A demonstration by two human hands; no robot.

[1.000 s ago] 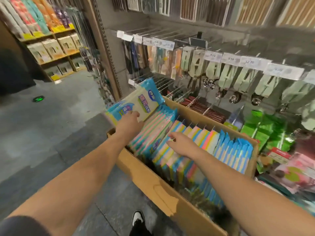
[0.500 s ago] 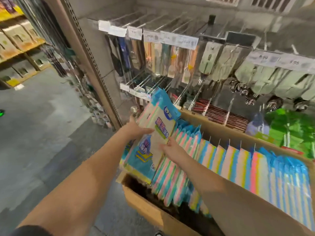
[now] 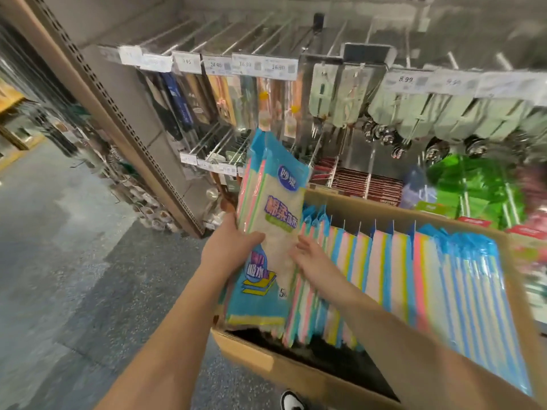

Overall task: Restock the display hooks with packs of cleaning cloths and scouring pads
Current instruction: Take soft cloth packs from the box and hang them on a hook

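Display rack (image 3: 325, 31) fills 12 o'clock; hooks there carry tags reading 24.90, 16.90, 8.99. Cardboard box (image 3: 296, 371) at 5 o'clock holds upright striped cloth packs (image 3: 429, 276). Step judged: pulling stock for hanging. Held cloth pack (image 3: 272, 208) at centre, raised above the box's near end. Left hand (image 3: 228, 250) clamps its edge, thumb across the front; right hand (image 3: 310, 255) touches it, fingers straight and slightly spread. Next: line up the pack's top with the empty hooks (image 3: 216, 143) at 11 o'clock. Pack print Chinese; "5" legible.
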